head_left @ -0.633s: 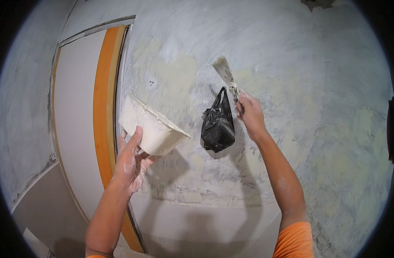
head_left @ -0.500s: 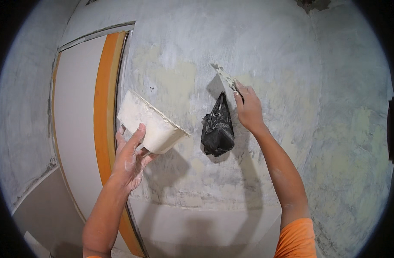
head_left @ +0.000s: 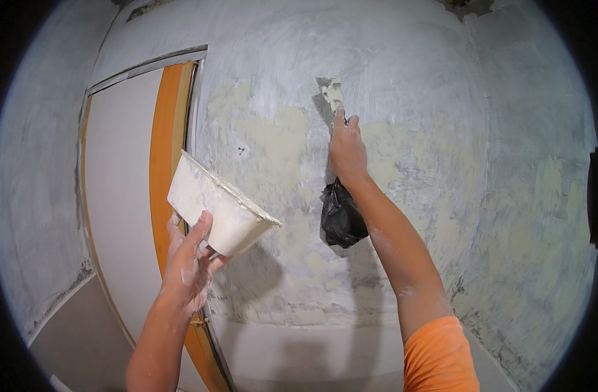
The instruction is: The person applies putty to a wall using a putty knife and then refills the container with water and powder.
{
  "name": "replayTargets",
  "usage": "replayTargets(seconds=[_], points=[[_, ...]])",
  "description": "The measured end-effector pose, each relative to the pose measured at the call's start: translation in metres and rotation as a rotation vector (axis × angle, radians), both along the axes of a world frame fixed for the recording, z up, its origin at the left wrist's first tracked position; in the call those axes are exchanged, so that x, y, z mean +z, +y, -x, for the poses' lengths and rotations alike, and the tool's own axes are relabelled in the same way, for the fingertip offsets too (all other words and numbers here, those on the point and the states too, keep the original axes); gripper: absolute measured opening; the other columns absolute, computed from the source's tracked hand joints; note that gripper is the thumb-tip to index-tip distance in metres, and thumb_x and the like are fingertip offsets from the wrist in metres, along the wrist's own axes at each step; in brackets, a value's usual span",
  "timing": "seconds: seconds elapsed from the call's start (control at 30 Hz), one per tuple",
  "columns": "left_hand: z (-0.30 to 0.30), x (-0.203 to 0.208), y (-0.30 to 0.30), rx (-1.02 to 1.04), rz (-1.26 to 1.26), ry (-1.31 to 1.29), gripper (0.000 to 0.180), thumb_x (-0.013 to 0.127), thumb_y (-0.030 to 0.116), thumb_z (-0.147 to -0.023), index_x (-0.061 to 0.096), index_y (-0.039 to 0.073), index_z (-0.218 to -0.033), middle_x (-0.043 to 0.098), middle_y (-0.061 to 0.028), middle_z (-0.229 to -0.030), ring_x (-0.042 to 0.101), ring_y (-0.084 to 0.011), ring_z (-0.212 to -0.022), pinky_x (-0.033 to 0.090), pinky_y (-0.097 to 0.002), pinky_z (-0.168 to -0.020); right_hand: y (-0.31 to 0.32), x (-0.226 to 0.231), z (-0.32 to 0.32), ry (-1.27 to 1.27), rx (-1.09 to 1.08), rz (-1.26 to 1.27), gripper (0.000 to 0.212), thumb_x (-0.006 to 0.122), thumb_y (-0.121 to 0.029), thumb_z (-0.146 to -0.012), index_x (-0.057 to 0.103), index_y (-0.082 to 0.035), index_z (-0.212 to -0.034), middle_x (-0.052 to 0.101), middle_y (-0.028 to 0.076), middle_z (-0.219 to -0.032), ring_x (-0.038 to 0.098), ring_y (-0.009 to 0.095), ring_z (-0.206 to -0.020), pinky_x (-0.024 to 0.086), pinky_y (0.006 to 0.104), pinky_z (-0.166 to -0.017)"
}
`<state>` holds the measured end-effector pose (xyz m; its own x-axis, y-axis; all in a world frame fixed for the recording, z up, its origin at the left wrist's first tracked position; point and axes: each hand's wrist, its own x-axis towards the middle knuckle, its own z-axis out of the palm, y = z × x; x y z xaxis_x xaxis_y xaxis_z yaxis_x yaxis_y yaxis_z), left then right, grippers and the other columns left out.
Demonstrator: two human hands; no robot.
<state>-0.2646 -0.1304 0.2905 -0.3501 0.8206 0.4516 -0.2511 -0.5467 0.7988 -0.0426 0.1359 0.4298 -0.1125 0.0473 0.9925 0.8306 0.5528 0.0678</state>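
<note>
left grip (head_left: 189, 264) spread, grasping a tilted white tub (head_left: 215, 201) from below, right grip (head_left: 348, 149) curled around a putty knife (head_left: 332, 93)

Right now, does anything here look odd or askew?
A crumpled black plastic bag hangs against the patchy grey wall, amid pale smears: an odd spot. The off-white tapered tub tilts rightward in the left fingers.

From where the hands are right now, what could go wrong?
The white tub is tilted and gripped from below by a residue-smeared left hand, so it might slip or spill.

The right forearm crosses in front of the black bag against the wall; it could snag or knock it, though I can't tell if they touch.

The scraper in the right hand carries pale material that may drop onto the bag below.
</note>
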Motion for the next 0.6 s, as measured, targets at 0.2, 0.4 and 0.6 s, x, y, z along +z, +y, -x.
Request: replayTargets(seconds=[0.2,0.4,0.6], points=[[0.008,-0.003,0.004,-0.03,-0.015,0.02,0.088,0.067,0.049,-0.096,0.015,0.012,-0.157,0.035,-0.0194,-0.155,0.049,-0.0362,-0.135,0.047,-0.0524,-0.108,0.02,-0.01,0.037,-0.045,-0.449,0.173,0.06,0.055,-0.001,-0.091,0.038,0.013,-0.147,0.06,0.025,-0.106,0.073,0.03,-0.08,0.062,0.0352,-0.069],[0.017,-0.017,0.03,-0.086,-0.046,-0.031,0.081,0.063,0.051,-0.098,0.027,0.006,-0.153,0.047,-0.0197,-0.145,0.052,-0.0326,-0.131,0.049,-0.0453,-0.104,0.028,-0.075,0.074,-0.088,-0.524,0.119,0.058,0.055,-0.003,-0.091,0.042,0.017,-0.144,0.064,0.029,-0.101,0.073,0.026,-0.074,0.059,0.0287,-0.061],[0.025,-0.017,0.03,-0.204,-0.073,-0.109,0.079,0.065,0.05,-0.097,0.033,0.0,-0.15,0.047,-0.0234,-0.144,0.052,-0.0328,-0.129,0.049,-0.0447,-0.106,-0.023,-0.112,0.056,-0.152,-0.259,0.433,0.06,0.05,-0.01,-0.095,0.033,0.014,-0.147,0.059,0.035,-0.116,0.073,0.042,-0.084,0.061,0.0453,-0.068]])
